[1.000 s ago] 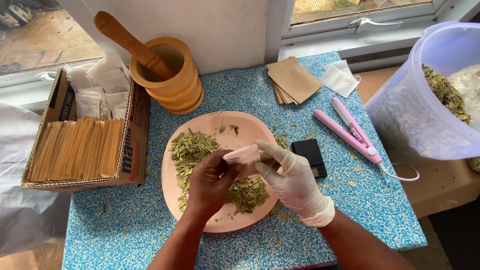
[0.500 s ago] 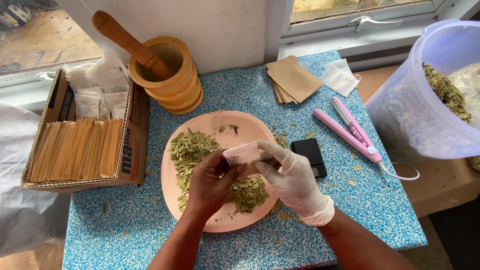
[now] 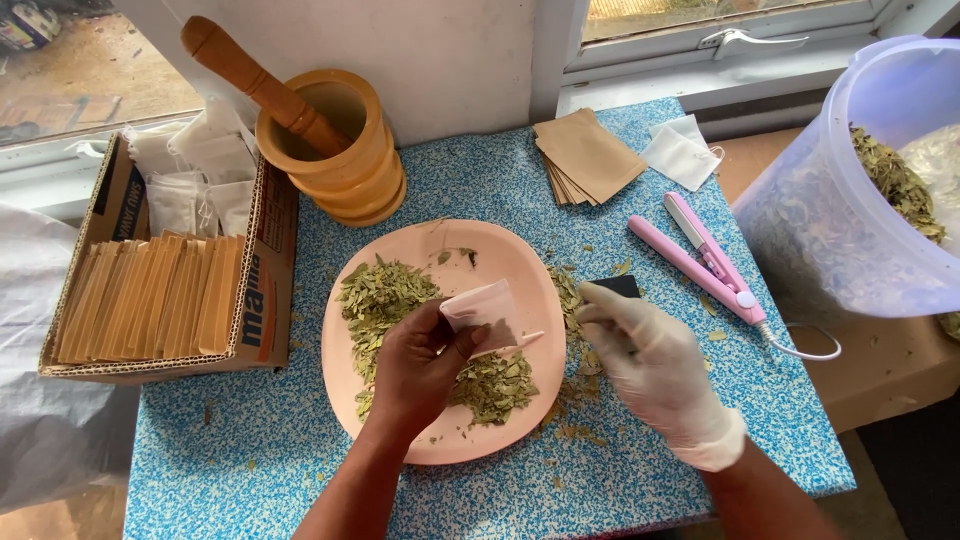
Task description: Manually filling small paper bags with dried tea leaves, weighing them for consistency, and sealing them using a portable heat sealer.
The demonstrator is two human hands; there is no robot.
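— Pink plate (image 3: pixel 500 255) in the middle of the frame, on the blue speckled table (image 3: pixel 250 450); dried green leaves (image 3: pixel 380 300) lie in heaps on it. What has the left hand (image 3: pixel 420 370) got?

— A small white bag (image 3: pixel 485 310), pinched between thumb and curled fingers, held just above the plate near its centre.

— And the right hand (image 3: pixel 645 365)?

— Gloved in white, fingers loosely bent, at the plate's right edge over scattered leaves and a small black object (image 3: pixel 618 287). Whether it grips anything, I cannot tell.

— What else is around?

— A wooden mortar (image 3: pixel 345 160) with a pestle (image 3: pixel 255 85) at upper centre-left. A cardboard box (image 3: pixel 270 250) on the left, with brown packets (image 3: pixel 150 310) and white bags (image 3: pixel 190 185) inside. Flat brown envelopes (image 3: pixel 585 155) at upper centre, a pink hair straightener (image 3: pixel 700 260) to the right, and a clear plastic bucket (image 3: pixel 850 220) of leaves at the far right.
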